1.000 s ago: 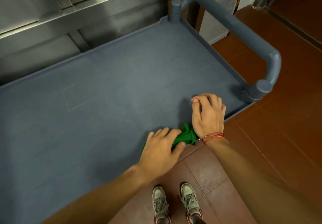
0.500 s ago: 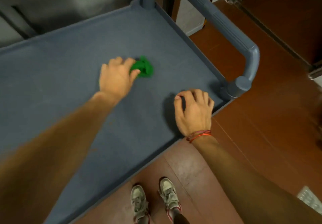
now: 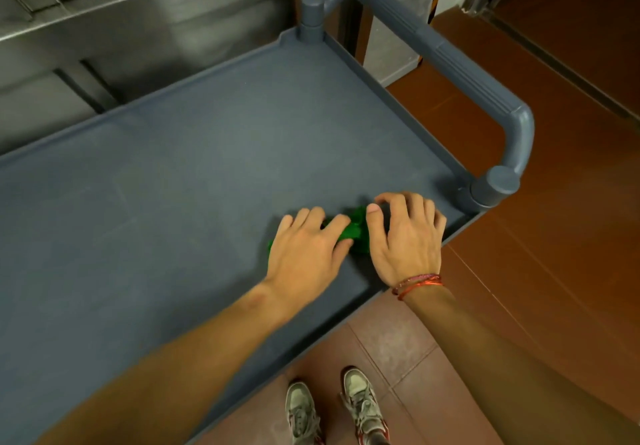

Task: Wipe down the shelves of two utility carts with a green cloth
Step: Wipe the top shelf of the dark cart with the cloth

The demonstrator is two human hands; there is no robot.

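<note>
The green cloth [image 3: 355, 229] lies bunched on the grey top shelf of the utility cart [image 3: 194, 167], near its front right corner. My left hand [image 3: 304, 250] lies over the cloth and grips it between thumb and forefinger, hiding most of it. Just to the right, my right hand [image 3: 407, 236] rests on the shelf on arched fingertips. Its thumb touches the cloth's right side, and it holds nothing. A red thread band circles the right wrist.
The cart's thick grey handle [image 3: 450, 60] arches over the right end. A stainless steel counter [image 3: 138, 11] stands directly behind the cart. Red-brown floor tiles [image 3: 571, 236] spread to the right, and my shoes [image 3: 332, 406] stand close to the cart's front edge.
My left hand has pulled the cloth back from the far middle of the shelf to the near right corner, beside my right hand. The right hand stayed near the corner.
</note>
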